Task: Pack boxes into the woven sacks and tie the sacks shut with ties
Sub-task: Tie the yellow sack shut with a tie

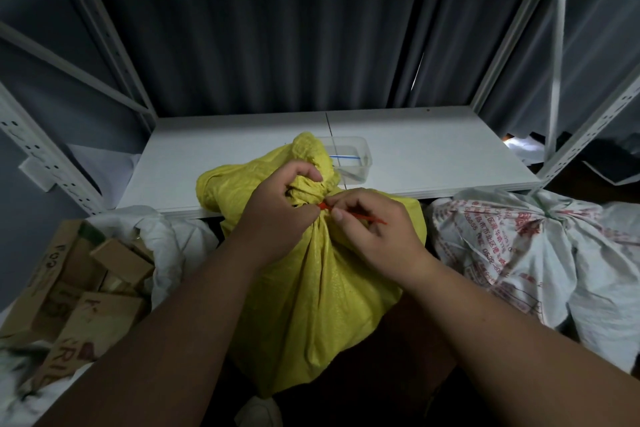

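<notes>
A full yellow woven sack (322, 288) stands in front of me, its neck gathered into a bunch. My left hand (280, 212) grips the gathered neck from the left. A thin red tie (372, 217) runs around the neck, its loose end pointing right. My right hand (375, 229) pinches the tie just beside the neck. At the right lies a white printed woven sack (519, 253), tied shut at its top. Brown cardboard boxes (86, 284) fill an open white sack (173, 239) at the left.
A white metal shelf board (433, 149) lies just behind the yellow sack, with a clear plastic tub (356, 158) holding blue ties on it. Perforated rack uprights (41, 156) stand left and right. A grey curtain hangs behind.
</notes>
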